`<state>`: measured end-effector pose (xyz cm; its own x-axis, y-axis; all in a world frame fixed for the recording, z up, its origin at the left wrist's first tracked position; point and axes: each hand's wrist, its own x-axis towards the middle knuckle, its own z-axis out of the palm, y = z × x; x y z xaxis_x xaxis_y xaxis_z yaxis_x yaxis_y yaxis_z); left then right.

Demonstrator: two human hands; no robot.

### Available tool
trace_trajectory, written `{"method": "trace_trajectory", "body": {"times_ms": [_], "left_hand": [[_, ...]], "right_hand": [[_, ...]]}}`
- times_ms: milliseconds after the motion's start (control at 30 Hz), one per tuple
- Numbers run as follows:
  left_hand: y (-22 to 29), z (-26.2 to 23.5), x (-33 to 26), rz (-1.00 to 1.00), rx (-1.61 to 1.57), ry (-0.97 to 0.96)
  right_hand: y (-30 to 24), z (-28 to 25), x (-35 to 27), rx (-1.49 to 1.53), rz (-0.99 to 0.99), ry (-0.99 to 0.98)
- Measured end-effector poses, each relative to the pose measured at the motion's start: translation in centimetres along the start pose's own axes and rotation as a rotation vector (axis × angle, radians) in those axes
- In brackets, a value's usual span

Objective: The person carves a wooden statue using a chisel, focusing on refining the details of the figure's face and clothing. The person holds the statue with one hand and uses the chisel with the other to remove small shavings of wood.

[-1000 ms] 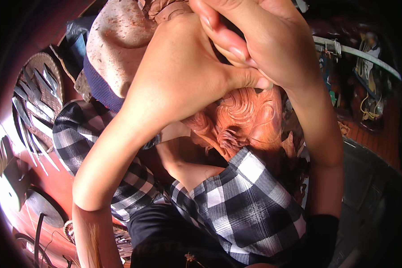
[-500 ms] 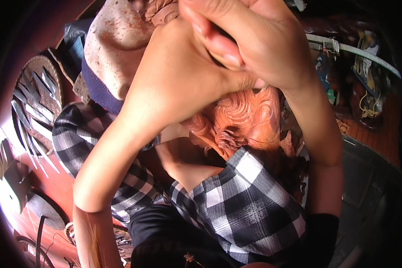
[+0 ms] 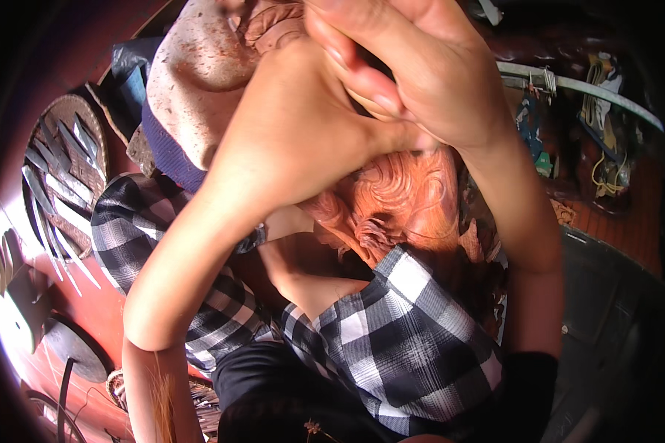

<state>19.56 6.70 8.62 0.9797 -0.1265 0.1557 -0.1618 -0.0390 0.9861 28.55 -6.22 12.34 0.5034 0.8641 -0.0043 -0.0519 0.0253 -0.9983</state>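
Close in front of me, my left hand (image 3: 314, 103) and my right hand (image 3: 428, 70) are pressed together. The fingers of my right hand are curled, and my left thumb reaches into that hand. Anything held between them is hidden. Below the hands is a carved reddish-brown wood piece (image 3: 403, 196) with swirling relief. More carved wood (image 3: 273, 26) shows at the top, beside my left hand. A person in a black-and-white plaid sleeve (image 3: 414, 332) has a bare forearm (image 3: 303, 284) beneath my arms; that hand is mostly covered.
Several metal blades (image 3: 63, 173) lie on a round woven tray (image 3: 100, 133) at the left. Near it sits a dark round disc (image 3: 77, 347). A stained whitish cloth (image 3: 192, 81) stands at upper left. On the right are a curved pale strip (image 3: 584, 88) and a dark bin (image 3: 606, 295).
The surroundings sit slightly further right in the picture at the left side. My two hands stay pressed together in nearly the same pose.
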Motion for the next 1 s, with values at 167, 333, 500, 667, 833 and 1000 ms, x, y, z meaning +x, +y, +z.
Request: {"method": "trace_trajectory", "body": {"times_ms": [167,333,500,667,833,1000], "left_hand": [[-0.7,-0.5,0.0,0.010,-0.080,0.002],[-1.0,-0.1,0.1,0.011,-0.032,0.000],[-0.9,0.7,-0.5,0.073,-0.047,0.150],[-1.3,0.1,-0.2,0.088,-0.169,0.186],[-1.3,1.0,-0.1,0.045,-0.090,0.167],[-1.4,0.7,-0.1,0.011,-0.154,0.110]], "right_hand": [[0.0,1.9,0.4,-0.230,-0.166,0.101],[0.4,2.3,0.7,-0.430,-0.252,0.147],[-1.6,0.7,0.3,-0.355,-0.199,-0.032],[0.0,2.8,0.1,-0.410,-0.149,0.147],[1.5,2.3,0.6,-0.387,-0.291,0.171],[0.8,1.0,0.4,-0.298,-0.071,0.117]]}}
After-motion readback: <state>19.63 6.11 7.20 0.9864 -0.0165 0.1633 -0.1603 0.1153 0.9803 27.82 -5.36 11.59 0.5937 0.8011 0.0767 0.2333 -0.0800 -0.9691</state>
